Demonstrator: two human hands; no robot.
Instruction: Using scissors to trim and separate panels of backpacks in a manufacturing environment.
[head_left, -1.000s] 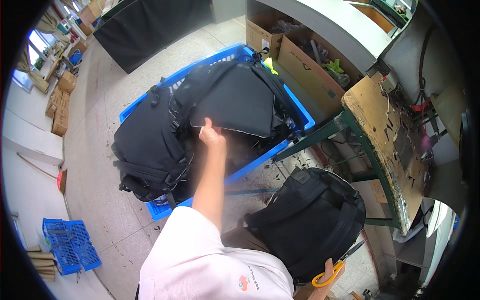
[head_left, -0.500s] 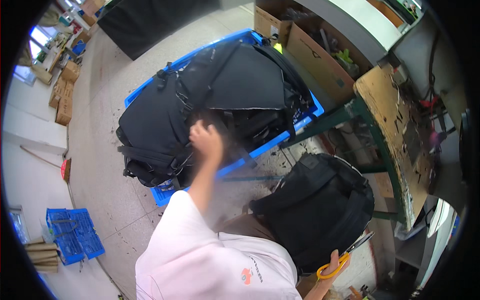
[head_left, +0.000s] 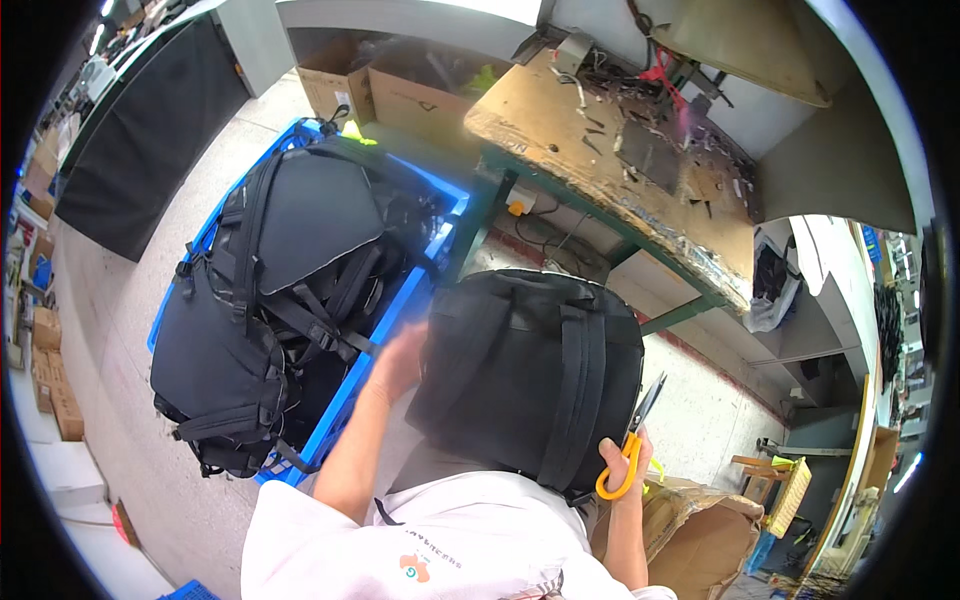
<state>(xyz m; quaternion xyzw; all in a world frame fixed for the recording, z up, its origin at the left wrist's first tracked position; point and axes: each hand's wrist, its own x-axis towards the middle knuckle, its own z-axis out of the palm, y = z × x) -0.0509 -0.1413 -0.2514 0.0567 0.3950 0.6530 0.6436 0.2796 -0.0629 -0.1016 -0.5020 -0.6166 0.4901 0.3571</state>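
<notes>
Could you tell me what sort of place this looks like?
Probably a bag-making workshop: black backpacks piled in a blue crate, a worn workbench littered with scraps, and cardboard boxes on a concrete floor.

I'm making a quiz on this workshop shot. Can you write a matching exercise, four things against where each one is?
Things:
1. scissors with orange handles
2. black backpack
3. pile of black backpacks
4. cardboard boxes

Places:
A. in the blue crate on the floor
B. on the person's lap
C. against the wall beyond the crate
D. in the right hand

Pairs: 1-D, 2-B, 3-A, 4-C
</notes>
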